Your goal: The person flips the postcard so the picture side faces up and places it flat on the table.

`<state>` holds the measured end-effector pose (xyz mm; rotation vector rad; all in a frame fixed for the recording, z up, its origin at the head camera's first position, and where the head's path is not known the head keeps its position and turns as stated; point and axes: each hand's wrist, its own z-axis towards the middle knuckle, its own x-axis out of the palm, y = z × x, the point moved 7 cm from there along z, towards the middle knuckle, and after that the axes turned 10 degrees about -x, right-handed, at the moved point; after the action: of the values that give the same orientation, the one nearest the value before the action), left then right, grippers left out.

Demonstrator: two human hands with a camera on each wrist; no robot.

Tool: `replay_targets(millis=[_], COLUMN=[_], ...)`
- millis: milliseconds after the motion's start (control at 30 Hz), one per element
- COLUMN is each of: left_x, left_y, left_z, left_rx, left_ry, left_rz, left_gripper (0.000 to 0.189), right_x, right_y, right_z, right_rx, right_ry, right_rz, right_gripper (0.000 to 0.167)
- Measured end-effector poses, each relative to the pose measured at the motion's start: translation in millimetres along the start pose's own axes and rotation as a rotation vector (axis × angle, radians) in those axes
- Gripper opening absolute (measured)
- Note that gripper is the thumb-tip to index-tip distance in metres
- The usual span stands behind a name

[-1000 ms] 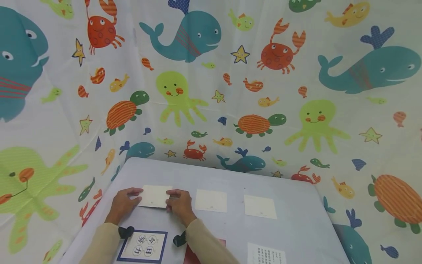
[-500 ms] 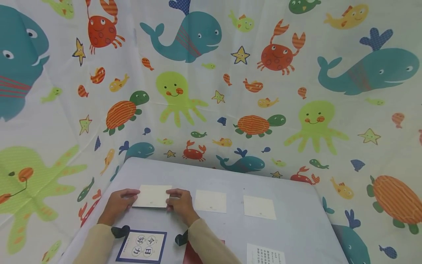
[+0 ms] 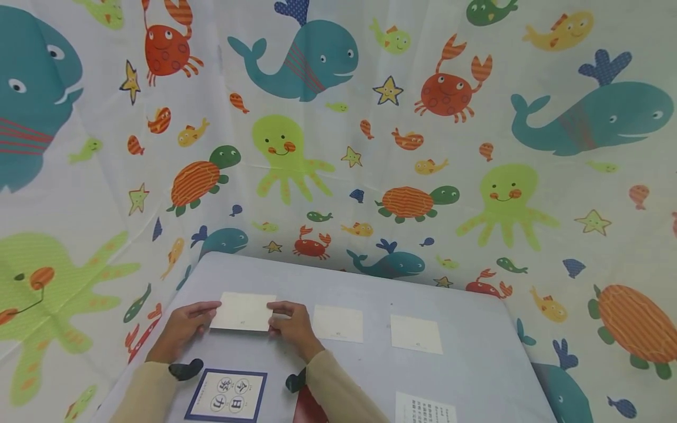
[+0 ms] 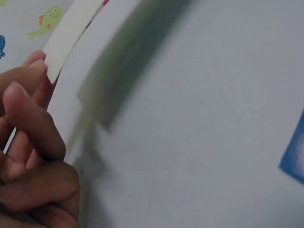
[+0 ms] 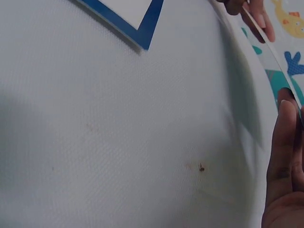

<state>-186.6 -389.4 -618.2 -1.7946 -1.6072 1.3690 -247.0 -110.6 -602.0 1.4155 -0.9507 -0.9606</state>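
Observation:
A blank cream card [image 3: 243,311] is held just above the grey table [image 3: 370,288] at its left side. My left hand [image 3: 185,326] pinches the card's left edge and my right hand [image 3: 290,323] pinches its right edge. The left wrist view shows the card's edge [image 4: 71,33] against my curled fingers [image 4: 28,118], with its shadow on the table. In the right wrist view the card [image 5: 270,52] appears edge-on between my right fingers [image 5: 285,156] and the left hand's fingertips [image 5: 251,14].
Two more cream cards [image 3: 337,323] [image 3: 416,333] lie in a row to the right. A blue-bordered card with characters [image 3: 226,395] lies near the front edge, beside a red item [image 3: 307,408] and a printed white sheet [image 3: 425,408]. Sea-animal fabric [image 3: 338,147] surrounds the table.
The held card has drifted slightly to the left, with both hands still on its edges. The left forearm has pulled back a little.

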Motion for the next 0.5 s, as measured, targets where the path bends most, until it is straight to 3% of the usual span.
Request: replay_targets(millis=[300, 500], left_x=[-4.6, -6.1], left_y=[-6.5, -9.2], left_z=[-3.0, 1.0], left_rx=[0.042, 0.036], left_ry=[0.081, 0.121], left_rz=[-0.133, -0.202], left_gripper=[0.059, 0.060], right_x=[-5, -8], right_y=[5, 10], right_z=[1.4, 2.9], right_rx=[-0.031, -0.045], right_ry=[0.060, 0.028], right_rz=[0.031, 0.041], right_gripper=[0.041, 0.038])
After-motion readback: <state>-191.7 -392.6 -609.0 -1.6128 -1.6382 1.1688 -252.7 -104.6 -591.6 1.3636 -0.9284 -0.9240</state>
